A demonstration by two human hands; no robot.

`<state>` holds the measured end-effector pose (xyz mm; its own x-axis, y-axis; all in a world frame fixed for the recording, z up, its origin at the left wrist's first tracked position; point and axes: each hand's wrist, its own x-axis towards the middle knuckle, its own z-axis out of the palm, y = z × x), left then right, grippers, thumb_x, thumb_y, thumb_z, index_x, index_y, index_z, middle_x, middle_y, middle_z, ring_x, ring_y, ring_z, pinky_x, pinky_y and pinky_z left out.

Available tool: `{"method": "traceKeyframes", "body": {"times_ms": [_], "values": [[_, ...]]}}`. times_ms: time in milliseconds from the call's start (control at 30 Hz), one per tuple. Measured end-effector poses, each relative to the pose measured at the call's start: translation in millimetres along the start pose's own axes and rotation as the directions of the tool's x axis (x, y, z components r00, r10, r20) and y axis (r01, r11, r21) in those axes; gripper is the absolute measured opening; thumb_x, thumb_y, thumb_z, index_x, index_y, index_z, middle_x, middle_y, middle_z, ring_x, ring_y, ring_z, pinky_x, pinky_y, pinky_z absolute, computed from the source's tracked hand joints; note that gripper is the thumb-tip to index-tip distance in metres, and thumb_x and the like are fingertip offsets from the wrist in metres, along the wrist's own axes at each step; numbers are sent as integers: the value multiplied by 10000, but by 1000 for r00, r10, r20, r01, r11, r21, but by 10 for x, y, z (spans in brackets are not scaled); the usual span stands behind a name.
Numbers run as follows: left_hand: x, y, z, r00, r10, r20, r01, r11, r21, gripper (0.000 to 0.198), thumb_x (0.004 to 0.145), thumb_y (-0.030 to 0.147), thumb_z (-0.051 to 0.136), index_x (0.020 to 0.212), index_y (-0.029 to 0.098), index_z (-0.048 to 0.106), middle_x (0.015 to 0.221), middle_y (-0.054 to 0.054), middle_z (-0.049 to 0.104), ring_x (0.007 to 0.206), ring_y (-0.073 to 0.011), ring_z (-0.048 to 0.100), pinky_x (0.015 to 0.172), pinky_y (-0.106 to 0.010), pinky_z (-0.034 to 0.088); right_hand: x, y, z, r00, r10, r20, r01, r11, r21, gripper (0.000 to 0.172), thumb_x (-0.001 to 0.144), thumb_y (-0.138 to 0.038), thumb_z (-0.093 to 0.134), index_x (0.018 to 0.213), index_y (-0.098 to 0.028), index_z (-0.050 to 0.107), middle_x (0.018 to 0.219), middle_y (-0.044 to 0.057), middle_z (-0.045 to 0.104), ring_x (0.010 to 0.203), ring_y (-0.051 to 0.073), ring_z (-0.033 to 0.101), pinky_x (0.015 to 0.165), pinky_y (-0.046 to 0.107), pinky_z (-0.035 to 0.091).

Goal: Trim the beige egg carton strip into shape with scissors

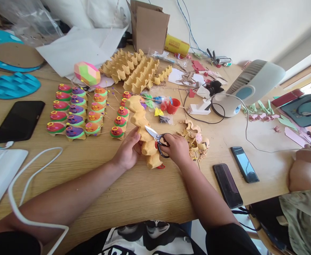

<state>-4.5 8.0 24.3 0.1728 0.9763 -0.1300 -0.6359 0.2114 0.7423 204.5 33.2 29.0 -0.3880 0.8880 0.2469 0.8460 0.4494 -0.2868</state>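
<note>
A strip of yellow egg carton point(142, 132) stands out above the table, held at its left edge by my left hand point(128, 148), with the fingers closed round it. My right hand point(177, 148) grips a pair of scissors point(159, 138) by the dark handles. The silver blades point up and left and lie against the carton strip's right side. Behind the strip, a row of painted red-and-green carton cups point(122, 112) is partly covered. Carton scraps and crumbs point(196, 143) lie to the right of my right hand.
Several rows of painted cups point(76, 111) stand on the left, beside a black tablet point(19, 120). Uncut egg cartons point(142, 71) lie farther back. A red cup point(173, 106), a white fan point(253, 85) and two phones point(227, 185) are on the right, near another person's hand point(308, 156).
</note>
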Motion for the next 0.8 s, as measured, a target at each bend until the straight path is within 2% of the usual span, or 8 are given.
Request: {"method": "traceKeyframes", "body": {"times_ms": [100, 233, 333, 533, 667, 800], "values": [[-10, -11, -21, 1000, -2, 17, 2, 1000, 12, 499, 831, 505, 835, 1266, 300, 701, 1111, -48, 779, 1003, -287, 751, 744, -390, 620, -4, 8, 20, 994, 104, -11, -104, 993, 58, 221, 931, -431, 686, 832, -240, 632, 722, 27, 681, 678, 199, 575, 629, 299, 281], [-11, -19, -42, 1000, -17, 20, 17, 1000, 12, 470, 827, 510, 837, 1218, 277, 719, 1009, -33, 786, 832, -225, 742, 649, -331, 594, -4, 25, 35, 976, 218, -13, -213, 963, 166, 248, 939, -476, 669, 860, -243, 635, 723, 20, 665, 651, 196, 560, 604, 294, 289], [-2, -17, -38, 1000, -26, 13, 26, 1000, 1, 448, 830, 529, 828, 1193, 287, 727, 984, -27, 788, 835, -229, 745, 654, -338, 601, -3, 37, 38, 988, 154, -16, -147, 965, 216, 276, 926, -506, 677, 935, -232, 644, 746, 25, 654, 696, 212, 581, 646, 301, 342], [8, -20, -10, 1000, -25, 8, 25, 1000, 10, 476, 830, 565, 812, 1219, 310, 714, 1078, -51, 793, 1039, -321, 760, 773, -444, 640, 12, 41, 42, 998, -62, 4, 60, 979, 193, 288, 900, -440, 676, 1062, -202, 668, 886, 73, 714, 858, 257, 633, 806, 348, 408], [12, -22, -2, 1000, -12, -2, 12, 1000, -2, 443, 849, 538, 802, 1224, 321, 714, 1086, -43, 794, 1091, -328, 751, 806, -445, 638, 28, 26, 22, 997, -66, 39, 58, 984, 169, 327, 882, -483, 720, 1047, -202, 690, 873, 71, 727, 857, 255, 642, 788, 343, 395], [9, -15, 1, 1000, 1, 6, -1, 1000, 3, 418, 870, 529, 783, 1222, 313, 722, 1100, -43, 789, 1130, -324, 732, 807, -424, 633, 29, 7, -2, 996, -60, 67, 52, 992, 112, 323, 868, -518, 743, 941, -210, 680, 825, 64, 718, 814, 246, 632, 741, 331, 361]]}}
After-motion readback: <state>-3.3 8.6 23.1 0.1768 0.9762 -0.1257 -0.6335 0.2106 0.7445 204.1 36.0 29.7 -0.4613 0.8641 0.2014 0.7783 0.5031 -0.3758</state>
